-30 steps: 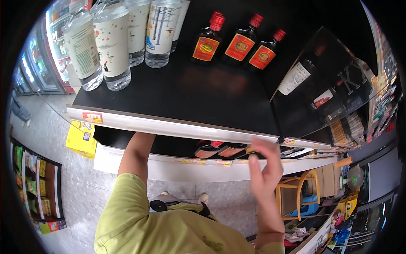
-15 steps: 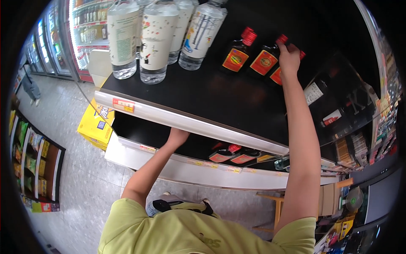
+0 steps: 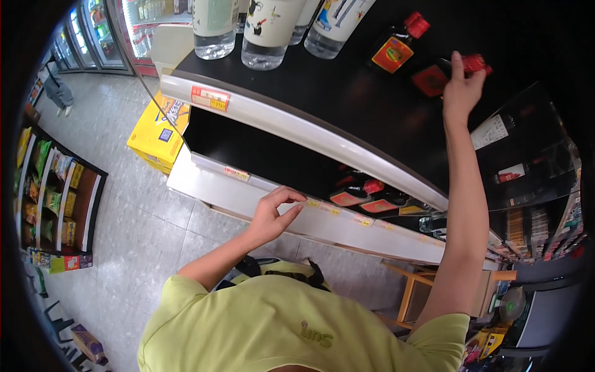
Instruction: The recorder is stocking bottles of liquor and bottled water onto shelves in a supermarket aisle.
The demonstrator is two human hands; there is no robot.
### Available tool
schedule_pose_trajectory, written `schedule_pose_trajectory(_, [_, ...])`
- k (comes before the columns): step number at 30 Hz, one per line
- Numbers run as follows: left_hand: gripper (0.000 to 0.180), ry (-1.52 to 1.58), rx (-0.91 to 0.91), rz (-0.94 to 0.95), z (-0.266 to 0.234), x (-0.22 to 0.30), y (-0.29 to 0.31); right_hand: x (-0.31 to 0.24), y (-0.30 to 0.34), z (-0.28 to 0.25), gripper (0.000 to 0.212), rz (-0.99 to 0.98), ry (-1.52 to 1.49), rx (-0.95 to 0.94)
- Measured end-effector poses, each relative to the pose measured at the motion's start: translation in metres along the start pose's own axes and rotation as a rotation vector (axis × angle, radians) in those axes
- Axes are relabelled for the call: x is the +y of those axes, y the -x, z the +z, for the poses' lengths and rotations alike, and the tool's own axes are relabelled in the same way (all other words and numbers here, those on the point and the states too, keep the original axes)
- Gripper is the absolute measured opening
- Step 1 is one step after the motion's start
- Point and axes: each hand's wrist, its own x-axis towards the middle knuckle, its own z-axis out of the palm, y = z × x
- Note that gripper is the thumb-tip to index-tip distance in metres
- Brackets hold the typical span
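My right hand (image 3: 460,90) reaches up onto the black top shelf (image 3: 322,105) and is closed around a dark sauce bottle with a red cap (image 3: 476,64). A second dark bottle with a red cap and orange label (image 3: 396,48) stands just to its left. My left hand (image 3: 273,214) hovers empty, fingers loosely curled, in front of the white edge strip of the lower shelf (image 3: 297,217). More red-capped bottles (image 3: 356,192) lie on the lower shelf behind it.
Large clear plastic bottles (image 3: 266,31) stand at the back left of the top shelf. A yellow carton (image 3: 158,133) sits on the tiled floor by the shelf. A snack rack (image 3: 56,198) is at left, fridges (image 3: 93,31) beyond, a wooden stool (image 3: 421,291) at lower right.
My left hand came out from under the top shelf and now hangs before the lower shelf edge. My right hand stays on the red-capped bottle. The view shifted right and closer.
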Motion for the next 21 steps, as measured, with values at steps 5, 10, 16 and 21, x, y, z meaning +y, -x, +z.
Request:
schedule_pose_trajectory(5, [0.016,0.003,-0.114,0.096,0.009,0.019,0.005,-0.062,0.038,-0.083,0.03,-0.22,-0.133,0.085])
schedule_pose_trajectory(10, [0.016,0.142,-0.194,0.187,0.024,0.041,0.011,-0.135,0.088,-0.187,0.041,-0.16,-0.494,0.2])
schedule_pose_trajectory(16, [0.092,0.2,-0.188,0.599,0.033,0.06,0.012,-0.171,0.209,-0.209,0.046,-0.077,-0.611,0.253])
schedule_pose_trajectory(21, [0.083,-0.125,-0.212,0.569,0.041,0.066,0.022,-0.16,0.254,-0.191,0.036,0.012,-0.475,-0.588])
